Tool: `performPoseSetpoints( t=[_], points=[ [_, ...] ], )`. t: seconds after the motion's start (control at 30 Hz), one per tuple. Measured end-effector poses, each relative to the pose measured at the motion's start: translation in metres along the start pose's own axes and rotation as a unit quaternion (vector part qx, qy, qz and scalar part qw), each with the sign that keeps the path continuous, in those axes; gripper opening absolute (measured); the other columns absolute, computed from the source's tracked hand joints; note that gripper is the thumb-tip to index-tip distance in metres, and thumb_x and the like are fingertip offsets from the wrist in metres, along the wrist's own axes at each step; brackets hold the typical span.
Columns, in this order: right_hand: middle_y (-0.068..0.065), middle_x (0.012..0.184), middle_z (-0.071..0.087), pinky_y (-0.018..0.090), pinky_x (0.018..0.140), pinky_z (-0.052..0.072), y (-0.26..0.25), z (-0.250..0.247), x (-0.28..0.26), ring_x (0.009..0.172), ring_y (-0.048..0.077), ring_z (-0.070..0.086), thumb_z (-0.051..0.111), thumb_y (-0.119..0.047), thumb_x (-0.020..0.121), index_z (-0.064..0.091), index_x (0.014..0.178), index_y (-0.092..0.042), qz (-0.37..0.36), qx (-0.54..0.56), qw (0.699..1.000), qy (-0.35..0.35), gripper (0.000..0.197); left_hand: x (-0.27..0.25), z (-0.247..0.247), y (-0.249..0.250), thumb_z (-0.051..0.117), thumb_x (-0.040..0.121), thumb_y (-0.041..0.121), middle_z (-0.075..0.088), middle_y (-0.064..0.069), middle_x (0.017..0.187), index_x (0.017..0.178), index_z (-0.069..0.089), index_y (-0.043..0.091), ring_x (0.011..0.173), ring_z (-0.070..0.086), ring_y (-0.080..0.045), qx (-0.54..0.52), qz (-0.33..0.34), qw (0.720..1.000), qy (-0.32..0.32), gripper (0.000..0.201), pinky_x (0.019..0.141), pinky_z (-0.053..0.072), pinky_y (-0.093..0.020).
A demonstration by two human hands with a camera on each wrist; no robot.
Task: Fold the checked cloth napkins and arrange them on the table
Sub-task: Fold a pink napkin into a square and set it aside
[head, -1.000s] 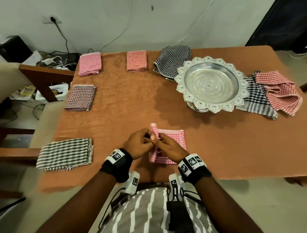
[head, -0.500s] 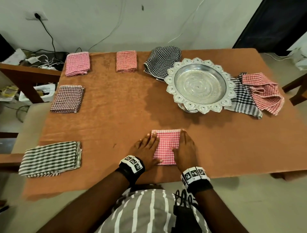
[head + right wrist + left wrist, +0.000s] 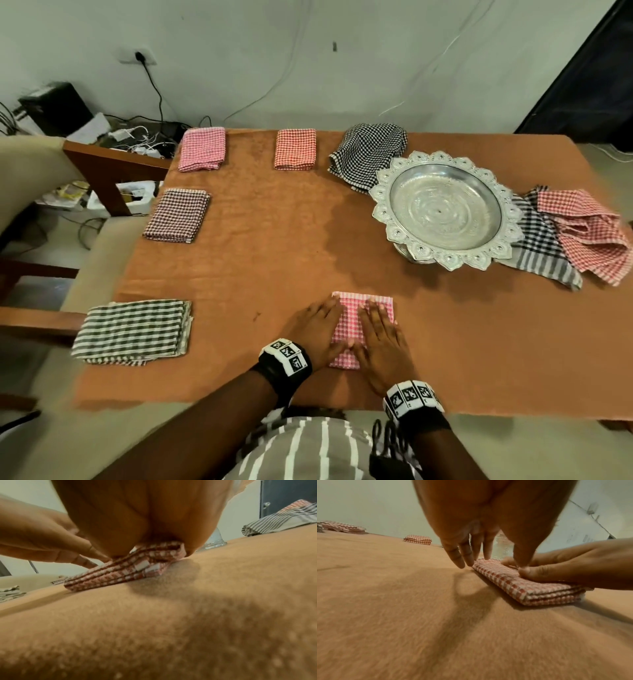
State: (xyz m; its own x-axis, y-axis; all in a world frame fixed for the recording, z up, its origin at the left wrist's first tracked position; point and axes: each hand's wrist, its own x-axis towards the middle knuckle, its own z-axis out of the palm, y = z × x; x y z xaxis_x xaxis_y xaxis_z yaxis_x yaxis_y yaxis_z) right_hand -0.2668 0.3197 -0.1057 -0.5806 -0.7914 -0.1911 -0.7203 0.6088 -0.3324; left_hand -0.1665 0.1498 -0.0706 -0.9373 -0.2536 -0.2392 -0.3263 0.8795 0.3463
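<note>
A folded pink checked napkin (image 3: pixel 349 325) lies near the front edge of the brown table (image 3: pixel 274 246). My left hand (image 3: pixel 320 325) lies flat along its left side with straight fingers. My right hand (image 3: pixel 378 337) presses flat on its right half. In the left wrist view the left fingers (image 3: pixel 462 557) touch the napkin (image 3: pixel 518 586) at its far left edge. In the right wrist view the palm hides most of the napkin (image 3: pixel 120 573); its layered near edge shows. Folded napkins lie along the left: green-striped (image 3: pixel 133 330), dark red (image 3: pixel 178 215), pink (image 3: pixel 202 148), orange (image 3: pixel 295 148).
A silver scalloped tray (image 3: pixel 445 209) stands on the right half of the table. Unfolded cloths lie around it: black-and-white checked (image 3: pixel 366 152) behind, grey striped (image 3: pixel 544 246) and red checked (image 3: pixel 589 236) to its right. A chair (image 3: pixel 44 164) stands at the table's left.
A second ago both hands pinched the pink napkin's raised fold. It now lies flat on the table, and both hands press it with straight fingers.
</note>
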Motion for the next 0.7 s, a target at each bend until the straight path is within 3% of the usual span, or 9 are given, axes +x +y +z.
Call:
performPoseSetpoints(
  t=[0.07,0.13,0.3,0.37,0.43,0.5,0.53,0.63,0.7],
  points=[
    [0.013,0.167,0.016,0.049,0.122,0.021,0.000,-0.008,0.002,0.153,0.031,0.018,0.037,-0.053,0.097,0.026,0.158,-0.015,0.053,0.031,0.995,0.074,0.073,0.007,-0.003,0.002,0.057,0.091,0.053,0.047,-0.008,0.139,0.141,0.041,0.013,0.124,0.046,-0.025,-0.082,-0.063,0.993,0.051,0.065,0.100,0.035,-0.032],
    [0.022,0.154,0.038,0.054,0.114,0.031,0.002,-0.012,0.007,0.140,0.039,0.037,0.056,-0.050,0.090,0.037,0.151,-0.007,0.124,0.061,0.982,0.126,0.077,0.015,-0.006,0.002,0.062,0.089,0.052,0.058,-0.006,0.120,0.127,0.051,0.013,0.109,0.055,-0.025,-0.131,-0.136,0.982,0.027,0.055,0.086,0.039,-0.031],
    [0.013,0.134,0.058,0.050,0.109,0.041,0.000,-0.018,0.023,0.124,0.033,0.053,0.081,-0.039,0.080,0.048,0.143,-0.013,0.176,0.244,0.945,0.130,0.075,0.031,-0.016,0.003,0.068,0.086,0.038,0.066,0.003,0.090,0.097,0.059,0.021,0.081,0.061,-0.016,-0.351,-0.145,0.925,0.007,0.023,0.074,0.050,-0.035],
    [0.003,0.121,0.069,0.048,0.096,0.054,-0.006,-0.026,0.032,0.111,0.027,0.065,0.083,-0.041,0.077,0.057,0.129,-0.025,0.169,0.438,0.874,0.129,0.060,0.034,-0.027,-0.003,0.068,0.082,0.039,0.067,-0.002,0.089,0.093,0.058,0.018,0.081,0.062,-0.018,-0.518,-0.142,0.843,0.015,0.026,0.082,0.052,-0.046],
    [0.003,0.117,0.074,0.051,0.095,0.055,-0.017,-0.034,0.045,0.107,0.027,0.070,0.080,-0.047,0.078,0.064,0.125,-0.023,0.155,0.601,0.782,0.050,0.055,0.037,-0.044,-0.013,0.067,0.087,0.028,0.071,-0.009,0.098,0.102,0.061,0.013,0.089,0.067,-0.026,-0.641,-0.163,0.749,0.021,0.022,0.086,0.054,-0.046],
    [0.011,0.121,0.073,0.058,0.101,0.051,-0.033,-0.043,0.063,0.111,0.033,0.069,0.080,-0.039,0.084,0.067,0.126,-0.013,0.159,0.686,0.709,-0.036,0.052,0.043,-0.062,-0.028,0.062,0.096,0.015,0.071,-0.012,0.102,0.110,0.059,0.008,0.090,0.069,-0.027,-0.677,-0.182,0.712,0.045,0.016,0.083,0.056,-0.042],
    [0.014,0.121,0.072,0.061,0.102,0.049,-0.039,-0.045,0.074,0.112,0.036,0.069,0.081,-0.035,0.083,0.068,0.124,-0.011,0.165,0.697,0.696,-0.053,0.049,0.046,-0.071,-0.036,0.062,0.096,0.014,0.071,-0.015,0.106,0.112,0.057,0.008,0.092,0.069,-0.029,-0.673,-0.191,0.711,0.064,0.017,0.083,0.057,-0.042],
    [0.011,0.111,0.076,0.061,0.099,0.051,-0.063,-0.058,0.120,0.105,0.035,0.072,0.086,-0.045,0.073,0.076,0.106,-0.016,0.167,0.642,0.748,-0.017,0.045,0.056,-0.088,-0.068,0.076,0.081,0.029,0.066,-0.020,0.121,0.116,0.053,0.014,0.110,0.065,-0.035,-0.640,-0.200,0.731,0.126,0.044,0.097,0.053,-0.053],
    [0.010,0.106,0.077,0.059,0.096,0.054,-0.083,-0.071,0.154,0.098,0.031,0.073,0.082,-0.030,0.083,0.076,0.098,-0.015,0.145,0.615,0.775,0.005,0.023,0.062,-0.098,-0.086,0.076,0.081,0.025,0.064,-0.014,0.126,0.124,0.049,0.018,0.116,0.063,-0.028,-0.600,-0.197,0.760,0.153,0.051,0.102,0.051,-0.051]
  ],
)
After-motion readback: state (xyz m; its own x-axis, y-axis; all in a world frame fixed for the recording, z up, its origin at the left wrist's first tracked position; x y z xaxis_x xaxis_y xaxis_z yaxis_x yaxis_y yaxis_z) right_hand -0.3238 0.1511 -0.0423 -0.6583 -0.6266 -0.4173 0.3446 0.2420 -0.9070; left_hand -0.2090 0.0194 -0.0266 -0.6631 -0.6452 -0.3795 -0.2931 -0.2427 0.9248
